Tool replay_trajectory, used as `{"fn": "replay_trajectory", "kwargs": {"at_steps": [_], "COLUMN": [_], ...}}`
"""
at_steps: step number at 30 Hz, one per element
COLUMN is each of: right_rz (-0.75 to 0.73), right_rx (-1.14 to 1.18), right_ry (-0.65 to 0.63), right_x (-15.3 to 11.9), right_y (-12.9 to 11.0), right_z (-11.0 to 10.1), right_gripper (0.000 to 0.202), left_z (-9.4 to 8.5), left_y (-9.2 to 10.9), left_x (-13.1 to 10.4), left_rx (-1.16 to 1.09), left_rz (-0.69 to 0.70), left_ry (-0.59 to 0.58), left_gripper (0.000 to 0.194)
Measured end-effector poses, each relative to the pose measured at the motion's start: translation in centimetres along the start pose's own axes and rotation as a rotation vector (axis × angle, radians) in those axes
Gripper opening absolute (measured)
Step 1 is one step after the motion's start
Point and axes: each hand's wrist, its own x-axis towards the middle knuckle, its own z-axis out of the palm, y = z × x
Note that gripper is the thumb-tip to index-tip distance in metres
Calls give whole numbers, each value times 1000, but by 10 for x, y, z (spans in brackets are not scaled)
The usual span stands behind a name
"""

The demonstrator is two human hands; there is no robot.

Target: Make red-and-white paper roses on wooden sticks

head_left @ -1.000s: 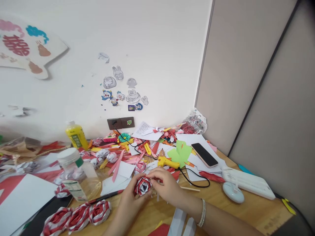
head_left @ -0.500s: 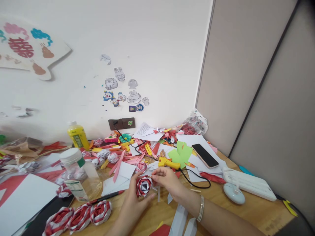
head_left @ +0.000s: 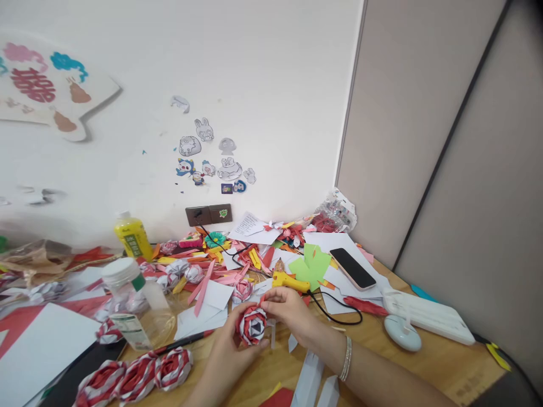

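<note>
From where I stand, two hands are busy with one red-and-white paper rosette (head_left: 251, 325) over the tabletop (head_left: 365, 362), the left hand (head_left: 231, 342) curled around it and the right hand (head_left: 287, 312) pinching its upper edge with the fingertips. Just beyond lie one pink paper rose (head_left: 243, 290) and one yellow glue gun (head_left: 291, 281). Off to the left are three striped paper rolls (head_left: 138, 376) in a touching row, one clear jar (head_left: 159, 316) and one yellow bottle (head_left: 134, 240), with one phone (head_left: 353, 268) over to the right.
</note>
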Motion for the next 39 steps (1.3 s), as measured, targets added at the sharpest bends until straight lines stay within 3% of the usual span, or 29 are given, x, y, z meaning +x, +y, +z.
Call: {"fn": "replay_trajectory", "kwargs": {"at_steps": [4, 10, 16, 22, 26, 29, 31, 34, 39], "right_rz": [-15, -15, -43, -80, -250, -475, -560, -410, -360], "right_rx": [-77, -116, -114, -201, -439, -834, -1151, -1434, -1437], "right_ry": [31, 15, 16, 90, 92, 126, 203, 291, 302], "right_x": [-1, -5, -6, 0, 1, 4, 9, 22, 39], "right_y": [-4, -13, -16, -4, 0, -6, -8, -5, 8], "right_z": [1, 2, 2, -2, -5, -14, -25, -42, -61], "right_gripper": [38, 33, 32, 33, 24, 16, 21, 39, 27], "left_z": [1, -1, 1, -2, -6, -9, -11, -14, -8], "left_y": [6, 0, -13, -15, -13, -13, -15, -16, -10], "left_x": [-2, 2, 5, 8, 12, 13, 13, 11, 5], "left_rx": [115, 81, -44, -152, -126, -133, -151, -154, -27], "left_rz": [21, 23, -79, -34, -32, -25, -15, -32, -47], "left_ry": [17, 14, -4, 59, 101, 100, 98, 79, 91], "left_gripper": [41, 43, 63, 67, 57, 60, 60, 60, 59]}}
